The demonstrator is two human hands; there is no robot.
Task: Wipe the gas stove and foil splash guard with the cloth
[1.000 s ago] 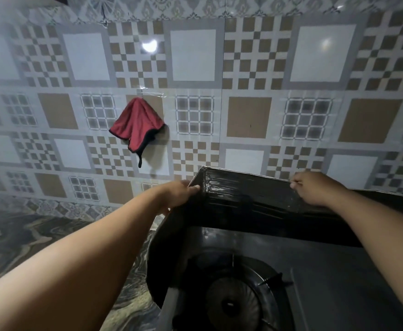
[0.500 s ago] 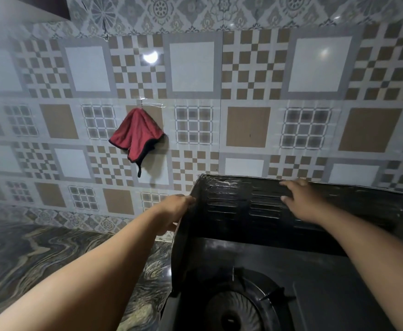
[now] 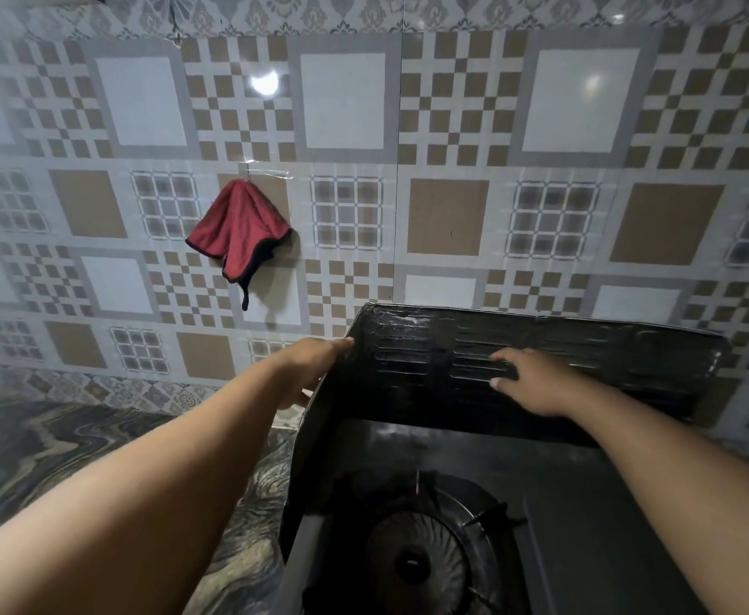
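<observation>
— Head view first: what are the fingers of the right hand doing?

— Spread flat and loose against the inner face of the foil splash guard, pressing on its ribbed back panel. They grip nothing; the palm lies open on the dark foil.

— And the left hand?

— Its fingers are curled round the guard's upper left corner, pinching the edge where the back panel meets the side wing. Thumb side is hidden behind the foil, so I can't see how far it wraps.

— Where's the cloth?

— Nowhere near either hand. It's red with a dark trim, hanging bunched from a hook on the patterned tile wall, up and to the left of the left hand, well apart from it and farther still from the right.

— The stove?

— The gas stove sits below both forearms, black-topped, inside the fold of the guard. The burner with its pan support lies near the bottom edge, under the gap between the arms. The guard stands upright behind and to the left of it, leaning close to the tiles.

— What's it all on?

— A marbled dark worktop, showing on the left beneath the left forearm.
</observation>
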